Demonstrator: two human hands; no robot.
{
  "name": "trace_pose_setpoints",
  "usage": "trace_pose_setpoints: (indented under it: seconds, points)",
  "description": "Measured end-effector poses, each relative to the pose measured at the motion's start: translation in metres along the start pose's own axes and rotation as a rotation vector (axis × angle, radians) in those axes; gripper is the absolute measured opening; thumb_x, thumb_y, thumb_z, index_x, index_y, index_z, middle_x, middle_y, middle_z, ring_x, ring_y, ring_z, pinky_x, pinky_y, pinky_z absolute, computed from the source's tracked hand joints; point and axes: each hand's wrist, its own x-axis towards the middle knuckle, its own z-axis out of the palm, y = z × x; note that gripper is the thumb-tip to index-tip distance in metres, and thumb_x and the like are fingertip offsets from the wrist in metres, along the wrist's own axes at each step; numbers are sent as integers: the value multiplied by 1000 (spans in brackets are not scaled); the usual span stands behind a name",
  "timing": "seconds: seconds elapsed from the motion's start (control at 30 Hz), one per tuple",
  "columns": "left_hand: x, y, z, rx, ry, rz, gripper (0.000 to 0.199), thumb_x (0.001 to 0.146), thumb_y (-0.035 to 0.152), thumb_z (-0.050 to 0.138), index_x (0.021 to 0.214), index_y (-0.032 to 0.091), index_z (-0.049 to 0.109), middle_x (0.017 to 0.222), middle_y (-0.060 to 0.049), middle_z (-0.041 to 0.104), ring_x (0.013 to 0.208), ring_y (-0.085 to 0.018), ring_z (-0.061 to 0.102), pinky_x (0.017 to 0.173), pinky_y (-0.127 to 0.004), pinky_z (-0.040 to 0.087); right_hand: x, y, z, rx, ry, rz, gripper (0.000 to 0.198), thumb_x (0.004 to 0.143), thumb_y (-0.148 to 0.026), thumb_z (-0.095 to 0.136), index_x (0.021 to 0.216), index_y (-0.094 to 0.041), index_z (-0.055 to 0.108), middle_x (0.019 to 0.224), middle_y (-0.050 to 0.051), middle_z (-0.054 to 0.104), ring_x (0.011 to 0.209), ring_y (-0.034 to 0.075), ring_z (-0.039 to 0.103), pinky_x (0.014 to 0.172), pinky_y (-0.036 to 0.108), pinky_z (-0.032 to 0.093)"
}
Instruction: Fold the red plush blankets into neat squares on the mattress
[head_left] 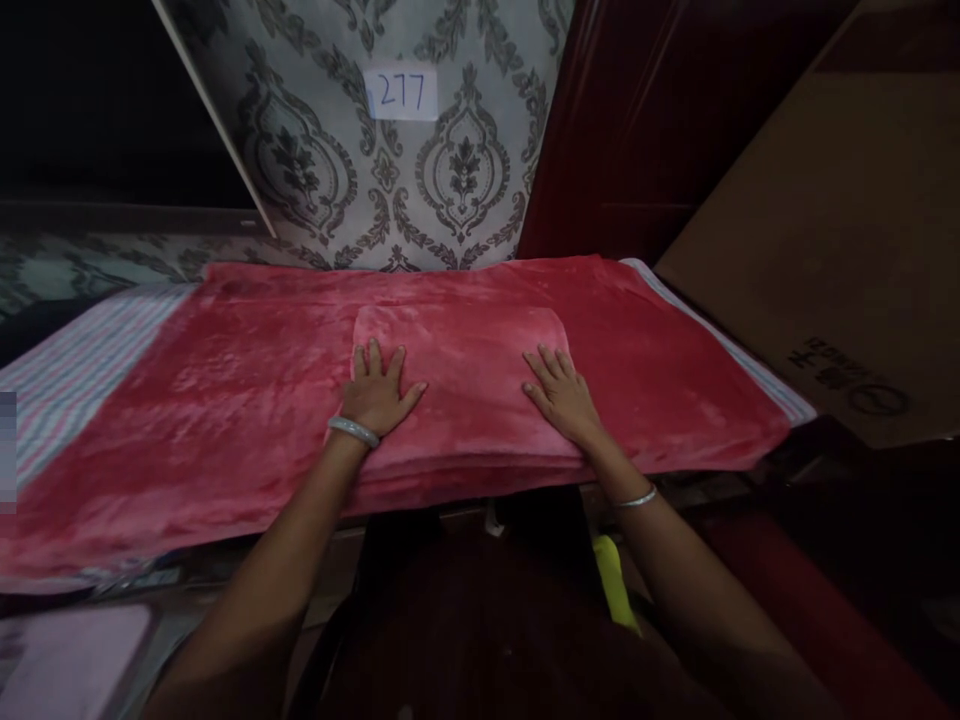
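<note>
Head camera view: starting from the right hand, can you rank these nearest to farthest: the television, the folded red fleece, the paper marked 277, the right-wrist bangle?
1. Folded red fleece: directly under the right hand.
2. Right-wrist bangle: just behind that hand, lower right.
3. Paper marked 277: ahead and left, on the patterned wall.
4. Television: farthest, upper left.

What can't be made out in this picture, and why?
In the head view:
Palms of the left hand and right hand: hidden against the folded red cloth.
Striped cloth at left: partly covered by the red spread.
Dark screen: cut off by the left and top edges.
Cardboard box: cut off by the right edge.
Emblem on it: too small and dim to read.
</note>
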Motion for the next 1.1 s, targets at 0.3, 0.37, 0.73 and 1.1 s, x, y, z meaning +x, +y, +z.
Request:
trace_pose_setpoints:
  seconds: [0.3, 0.37, 0.73, 1.1]
  points:
    - [-2, 0, -1, 16, 4, -10, 82, 98, 68, 37, 165, 22, 27, 173, -21, 9, 158, -46, 9, 111, -66, 41, 1, 4, 10, 49, 69, -25, 60, 106, -55, 31, 162, -33, 35, 171, 5, 28, 156, 34, 24, 114, 59, 41]
    - [-3, 0, -2, 28, 3, -15, 81, 98, 68, 38, 164, 22, 28, 173, -21, 10, 158, -45, 10, 112, -66, 40, 1, 2, 10, 46, 69, -20, 59, 106, -54, 32, 161, -33, 38, 171, 6, 28, 157, 33, 23, 114, 59, 40]
    - [-9, -3, 0, -15, 55, -6, 78, 98, 65, 44, 162, 22, 35, 172, -22, 14, 158, -45, 13, 111, -66, 41, 0, 5, 18, 61, 107, -50, 58, 104, -49, 31, 158, -30, 44, 168, 8, 34, 155, 34, 30, 115, 65, 37]
    - [-17, 1, -7, -44, 90, -24, 74, 96, 60, 53, 158, 22, 42, 170, -23, 20, 157, -45, 17, 118, -69, 27, 73, -114, -42, 127, -128, -569, 56, 106, -43, 36, 161, -30, 39, 170, 8, 27, 158, 27, 21, 126, 58, 21]
